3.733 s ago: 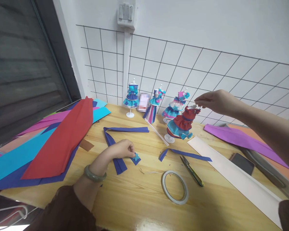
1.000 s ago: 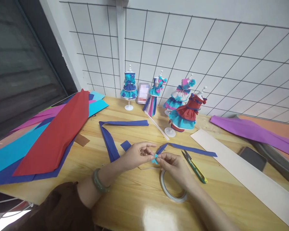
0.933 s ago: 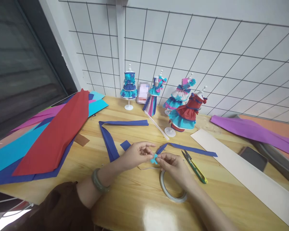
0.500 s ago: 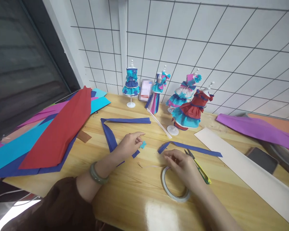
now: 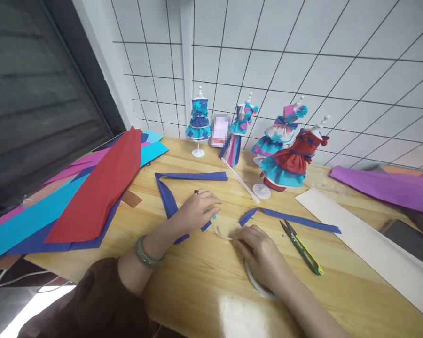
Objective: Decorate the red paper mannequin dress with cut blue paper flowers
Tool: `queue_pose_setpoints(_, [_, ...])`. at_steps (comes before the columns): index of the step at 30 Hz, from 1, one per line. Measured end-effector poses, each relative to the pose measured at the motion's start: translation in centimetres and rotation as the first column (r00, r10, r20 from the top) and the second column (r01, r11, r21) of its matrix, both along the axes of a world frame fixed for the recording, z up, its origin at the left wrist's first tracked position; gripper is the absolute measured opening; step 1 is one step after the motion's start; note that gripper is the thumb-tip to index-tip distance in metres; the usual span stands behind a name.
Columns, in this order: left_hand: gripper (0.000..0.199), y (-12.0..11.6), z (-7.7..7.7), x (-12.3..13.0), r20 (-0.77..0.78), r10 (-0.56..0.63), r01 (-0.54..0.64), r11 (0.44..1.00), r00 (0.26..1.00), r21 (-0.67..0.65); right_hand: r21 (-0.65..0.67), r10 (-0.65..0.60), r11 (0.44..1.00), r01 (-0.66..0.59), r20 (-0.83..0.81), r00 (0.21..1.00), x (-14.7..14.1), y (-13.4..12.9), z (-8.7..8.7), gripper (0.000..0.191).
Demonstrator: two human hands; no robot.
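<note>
My left hand is over the table with its fingers stretched and slightly apart. A small light-blue paper flower lies at its fingertips, mostly covered by them. My right hand pinches the end of a thin whitish strip of tape, which curls left toward the flower. Beneath the right hand and wrist lies a white roll of tape, partly hidden. Yellow-green thread snips rest on the wood to its right. Dark-blue paper strips lie just beyond the right hand, and another folded strip passes behind the left.
Several miniature dress forms in paper dresses stand along the tiled wall, with a blurred phone-like card between them. Coloured paper sheets pile at left. A long cream sheet, purple paper and a dark phone occupy the right.
My right hand has raised the tape strip's end off the table and now covers more of the roll. My left fingers have come over the blue flower. The whole view has shifted slightly.
</note>
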State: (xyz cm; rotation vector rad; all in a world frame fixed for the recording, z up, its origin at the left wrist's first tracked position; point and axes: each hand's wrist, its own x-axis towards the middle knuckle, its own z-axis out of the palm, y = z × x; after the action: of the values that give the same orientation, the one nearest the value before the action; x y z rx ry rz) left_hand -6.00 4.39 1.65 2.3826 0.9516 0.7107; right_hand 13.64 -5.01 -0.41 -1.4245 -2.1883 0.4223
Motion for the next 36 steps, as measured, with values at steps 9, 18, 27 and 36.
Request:
queue_pose_setpoints(9, [0.026,-1.1,0.4,0.3,0.083,-0.287,0.295,0.865,0.954,-0.406,-0.219,-0.078,0.976,0.019,-0.264,0.961,0.7,0.7,-0.1,0.017])
queue_pose_setpoints(18, [0.026,-0.7,-0.2,0.2,0.264,-0.157,0.294,0.712,0.952,-0.638,-0.495,-0.113,0.857,-0.141,-0.448,0.887,2.1,0.5,1.0,0.034])
queue_pose_setpoints(27, [0.029,-1.0,-0.2,0.9,0.501,0.112,0.36,0.564,0.858,-0.743,-0.433,-0.244,0.898,-0.081,-0.643,0.726,1.7,0.4,0.8,0.036])
queue_pose_setpoints(36, [0.041,-1.2,-0.4,1.2,0.652,0.229,0.568,0.339,0.723,-0.75,-0.14,-0.119,0.989,0.045,-0.581,0.805,-0.3,-0.2,0.3,0.023])
